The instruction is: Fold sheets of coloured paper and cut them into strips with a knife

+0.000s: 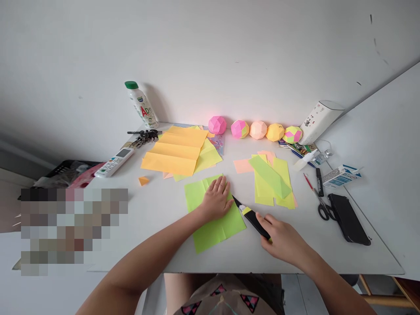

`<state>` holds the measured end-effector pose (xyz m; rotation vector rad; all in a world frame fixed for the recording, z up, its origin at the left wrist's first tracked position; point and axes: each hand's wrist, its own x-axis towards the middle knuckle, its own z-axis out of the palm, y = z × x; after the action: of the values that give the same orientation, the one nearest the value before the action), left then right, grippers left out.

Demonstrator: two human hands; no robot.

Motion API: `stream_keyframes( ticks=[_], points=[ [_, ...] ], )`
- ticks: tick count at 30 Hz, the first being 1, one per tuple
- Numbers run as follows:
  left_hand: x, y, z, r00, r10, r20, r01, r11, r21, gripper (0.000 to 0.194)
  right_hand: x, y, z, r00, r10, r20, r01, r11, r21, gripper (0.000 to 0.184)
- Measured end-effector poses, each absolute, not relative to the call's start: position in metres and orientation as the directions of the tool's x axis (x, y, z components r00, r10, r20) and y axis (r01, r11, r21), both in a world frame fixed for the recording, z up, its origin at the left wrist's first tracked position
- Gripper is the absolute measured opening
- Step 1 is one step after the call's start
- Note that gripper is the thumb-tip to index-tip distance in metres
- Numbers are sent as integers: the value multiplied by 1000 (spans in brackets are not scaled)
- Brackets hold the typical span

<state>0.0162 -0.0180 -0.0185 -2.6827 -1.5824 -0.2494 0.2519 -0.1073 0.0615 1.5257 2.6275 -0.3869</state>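
A creased sheet of light green paper (210, 238) lies on the white table in front of me. My left hand (216, 199) rests flat on it, fingers stretched toward the wall. In my right hand (282, 238) is a black and yellow utility knife (254, 220), gripped by its handle. Its dark blade points up and left, with the tip at the green sheet's right edge near my left thumb; whether it touches the paper I cannot tell. Beyond the right hand lie several cut strips of yellow-green paper (271, 177) and pink paper (242, 166).
Creased orange paper (179, 151) covers other sheets at back left, near a remote (115, 162), keys (144, 138) and a bottle (141, 105). Several faceted paper balls (258, 130) line the wall. Scissors (324, 210), a marker (319, 182) and a phone (349, 218) lie right.
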Motion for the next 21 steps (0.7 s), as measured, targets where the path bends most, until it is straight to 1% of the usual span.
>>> stream_keyframes(
  ticks=[7,13,18,21],
  points=[
    [14,-16,-18,483,859,170,863,-500,70,64,245,-87,64,-492,842,-222,870,463,-171,58],
    [3,-4,-9,496,851,172,851,-516,96,54,247,-91,62,-499,845,-190,864,468,-184,58],
    [0,1,-19,463,871,164,878,-476,51,61,247,-93,62,-501,850,-164,863,476,-171,58],
    [1,1,-23,465,870,164,878,-477,42,62,246,-92,64,-504,848,-162,861,479,-173,56]
  ],
)
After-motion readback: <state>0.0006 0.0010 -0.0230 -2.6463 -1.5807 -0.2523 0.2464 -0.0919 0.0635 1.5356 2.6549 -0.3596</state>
